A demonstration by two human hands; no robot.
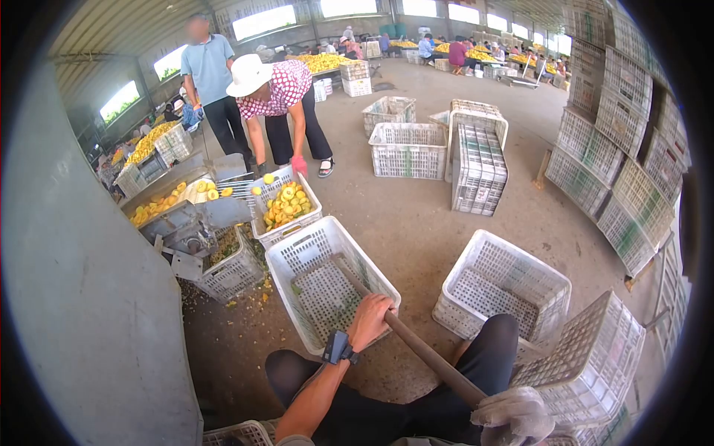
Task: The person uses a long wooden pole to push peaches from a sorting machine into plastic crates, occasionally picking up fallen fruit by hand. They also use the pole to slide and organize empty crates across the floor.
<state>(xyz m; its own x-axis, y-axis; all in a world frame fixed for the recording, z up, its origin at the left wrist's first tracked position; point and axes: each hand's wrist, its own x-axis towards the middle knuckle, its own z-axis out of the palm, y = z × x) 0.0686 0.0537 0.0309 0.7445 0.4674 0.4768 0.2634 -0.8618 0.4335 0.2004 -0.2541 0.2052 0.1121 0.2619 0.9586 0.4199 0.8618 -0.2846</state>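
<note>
A long wooden pole (428, 353) slants across my lap, its far end reaching into a white plastic crate (387, 286) in front of my knees. My left hand (372, 321), bare with a dark watch on the wrist, is wrapped round the middle of the pole. Lower right, my right hand (513, 415) wears a grey-white glove and is closed round the near end. The crate under the pole holds only a few green scraps. Whether the pole's far tip touches the crate cannot be made out.
A person in a white hat (251, 76) bends over a crate of yellow fruit halves (288, 207) beside a machine chute (178, 197). Another person (212, 70) stands behind. Crates stand at right (502, 286), tilted nearby (587, 357), and in tall stacks (595, 149). A metal panel (89, 282) fills the left.
</note>
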